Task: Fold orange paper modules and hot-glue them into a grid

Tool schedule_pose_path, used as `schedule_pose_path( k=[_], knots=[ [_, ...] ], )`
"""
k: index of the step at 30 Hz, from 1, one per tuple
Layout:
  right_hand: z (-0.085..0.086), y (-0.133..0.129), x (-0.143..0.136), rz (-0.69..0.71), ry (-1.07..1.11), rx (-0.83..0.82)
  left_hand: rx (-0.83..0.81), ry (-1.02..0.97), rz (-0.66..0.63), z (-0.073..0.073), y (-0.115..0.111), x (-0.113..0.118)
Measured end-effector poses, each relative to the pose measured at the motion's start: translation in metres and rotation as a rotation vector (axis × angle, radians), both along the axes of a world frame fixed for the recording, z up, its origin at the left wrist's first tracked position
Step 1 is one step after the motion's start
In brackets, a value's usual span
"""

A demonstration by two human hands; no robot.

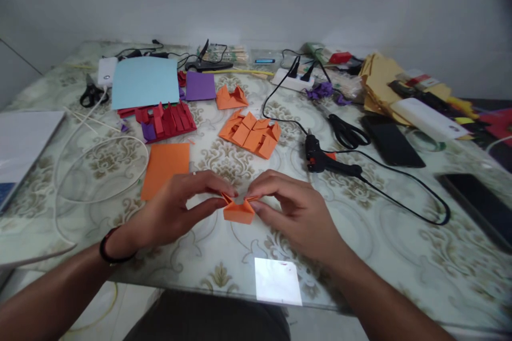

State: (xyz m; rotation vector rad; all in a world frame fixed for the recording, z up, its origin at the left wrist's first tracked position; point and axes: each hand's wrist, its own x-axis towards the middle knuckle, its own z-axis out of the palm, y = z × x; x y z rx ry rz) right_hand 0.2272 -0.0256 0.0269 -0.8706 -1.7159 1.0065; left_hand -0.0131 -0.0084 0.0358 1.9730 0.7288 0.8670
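Note:
A small folded orange paper piece (239,214) is held between both hands near the table's front. My left hand (182,205) pinches its left corner between thumb and fingers. The right corner is gripped the same way by my right hand (290,208). Behind the hands lie joined orange folded pieces (250,134) and a smaller orange folded piece (232,97). Flat orange paper (166,168) sits partly behind my left hand. Red folded pieces (168,121) stand in a row farther back on the left.
A black glue gun (332,162) with its looping cord lies right of the hands, near black scissors (346,130) and two phones (394,141). Light blue paper (144,82), purple paper (200,86) and a white power strip (293,80) lie at the back. A white cable (60,186) curves at left.

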Motion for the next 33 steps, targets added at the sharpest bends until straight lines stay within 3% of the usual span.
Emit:
schedule_pose_path(
  k=[4, 8, 18, 24, 33],
  knots=[
    [-0.005, 0.0, -0.004, -0.051, 0.029, -0.267, -0.281, -0.07, 0.055, -0.007, -0.002, 0.002],
    [-0.008, 0.002, -0.006, -0.019, 0.175, -0.414, -0.417, -0.177, 0.158, -0.006, -0.003, 0.006],
    [-0.016, -0.001, -0.014, -0.001, 0.451, -0.412, -0.468, -0.353, 0.182, -0.014, -0.001, 0.012],
    [-0.017, -0.001, -0.011, 0.09, 0.418, -0.517, -0.594, -0.4, 0.128, -0.017, -0.003, 0.011],
    [-0.01, -0.001, -0.011, 0.218, 0.31, -0.672, -0.486, -0.387, 0.143, -0.014, -0.003, 0.012]
  ],
)
